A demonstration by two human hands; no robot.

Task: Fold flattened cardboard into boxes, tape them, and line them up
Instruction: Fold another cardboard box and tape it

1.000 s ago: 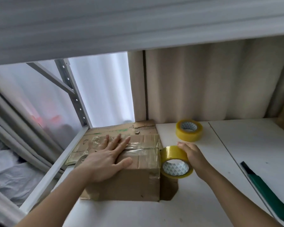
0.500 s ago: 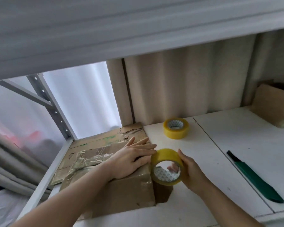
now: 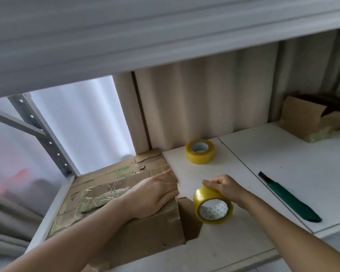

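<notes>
Left hand (image 3: 155, 195), fingers flat, is pressing the taped brown cardboard box (image 3: 145, 228) near the worktop (image 3: 283, 173)'s left edge while right hand (image 3: 227, 188) is pinching the yellow tape roll (image 3: 213, 207); best pulling tape taut.

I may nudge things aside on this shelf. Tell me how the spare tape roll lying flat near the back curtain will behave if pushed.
The spare tape roll lies flat on its side face, so it would probably slide on the white shelf rather than roll. It looks thick and fully wound, so likely fairly heavy for its size and stiff. If tipped onto its edge, it could roll away.
</notes>
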